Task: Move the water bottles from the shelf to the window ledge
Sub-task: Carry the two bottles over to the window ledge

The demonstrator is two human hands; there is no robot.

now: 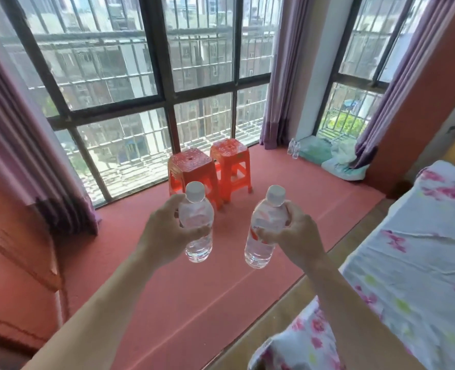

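My left hand (165,231) grips a clear water bottle (198,225) with a white cap, held upright in the air. My right hand (298,236) holds a second clear bottle (265,231) with a red-and-white label, tilted slightly to the right. Both bottles hang above the wide red window ledge (194,295), in front of the barred window. Two more small bottles (293,148) stand at the ledge's far right, near the curtain. No shelf is in view.
Two orange plastic stools (207,169) stand on the ledge by the window. Folded cloth and bags (335,158) lie at its far right end. A bed with a floral sheet (413,249) fills the right side. Purple curtains (29,156) hang at both ends of the window.
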